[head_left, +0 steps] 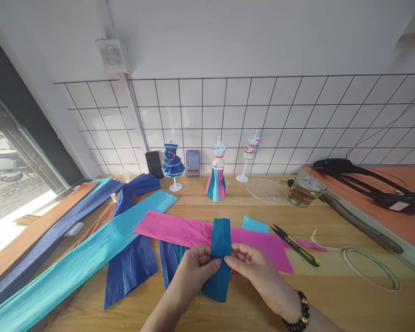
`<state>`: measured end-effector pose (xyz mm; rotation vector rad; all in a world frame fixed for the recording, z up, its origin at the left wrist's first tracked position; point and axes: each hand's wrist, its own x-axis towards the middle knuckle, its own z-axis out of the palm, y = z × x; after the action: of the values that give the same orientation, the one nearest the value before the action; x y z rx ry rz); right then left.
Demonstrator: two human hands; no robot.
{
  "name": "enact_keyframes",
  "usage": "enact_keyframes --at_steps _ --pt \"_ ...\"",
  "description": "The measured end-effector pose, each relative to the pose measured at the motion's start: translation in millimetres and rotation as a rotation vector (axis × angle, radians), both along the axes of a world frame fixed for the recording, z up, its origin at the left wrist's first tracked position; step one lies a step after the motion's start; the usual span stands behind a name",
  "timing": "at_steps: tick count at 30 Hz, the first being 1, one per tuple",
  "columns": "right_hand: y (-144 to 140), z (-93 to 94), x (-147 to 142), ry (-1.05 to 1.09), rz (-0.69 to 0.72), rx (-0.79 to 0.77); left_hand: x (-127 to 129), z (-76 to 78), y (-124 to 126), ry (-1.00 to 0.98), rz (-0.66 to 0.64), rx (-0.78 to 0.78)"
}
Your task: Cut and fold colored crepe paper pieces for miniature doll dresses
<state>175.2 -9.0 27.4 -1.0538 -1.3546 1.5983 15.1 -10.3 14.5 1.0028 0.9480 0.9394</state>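
Both my hands hold a folded strip of teal crepe paper [220, 240] upright over the wooden table [249, 309]. My left hand [193, 267] pinches its left edge with thumb and fingers. My right hand [252, 267], with a bead bracelet at the wrist, pinches the right edge. Under the strip lies a pink crepe paper sheet [180, 230]. Dark blue crepe paper pieces [131, 267] lie just left of my hands. A long light blue strip [72, 267] runs towards the lower left.
Small scissors [295, 244] and a light blue scrap [254, 225] lie right of the pink sheet. A tape ring [370, 267] lies further right. Three small dress mannequins [216, 175] stand by the grid wall, beside a glass jar [304, 190] and a clear lid [266, 190].
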Motion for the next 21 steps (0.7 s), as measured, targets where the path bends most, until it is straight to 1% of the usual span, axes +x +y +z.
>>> enact_keyframes --at_steps 2,6,8,13,17,19,21 --pt "0.8 -6.0 -1.3 -0.026 -0.025 0.073 1.2 1.2 -0.2 0.006 -0.01 0.003" --pt "1.9 -18.4 1.4 -0.131 -0.13 0.093 4.3 -2.3 1.2 0.019 -0.03 0.011" --pt "0.6 -22.3 3.0 -0.152 -0.154 0.116 5.7 -4.7 1.9 0.025 -0.024 0.006" --pt "-2.0 -21.3 3.9 -0.176 -0.114 0.234 6.7 -6.0 1.8 0.035 -0.036 -0.004" --pt "-1.9 -18.3 4.7 -0.163 -0.059 0.302 6.8 1.1 -0.3 0.077 0.006 -0.026" --pt "-2.4 -18.9 5.4 -0.167 -0.061 0.341 6.8 5.8 -1.6 0.111 0.031 -0.022" --pt "-3.0 -20.7 6.0 -0.184 -0.073 0.391 6.3 8.8 -2.2 0.117 0.029 -0.043"
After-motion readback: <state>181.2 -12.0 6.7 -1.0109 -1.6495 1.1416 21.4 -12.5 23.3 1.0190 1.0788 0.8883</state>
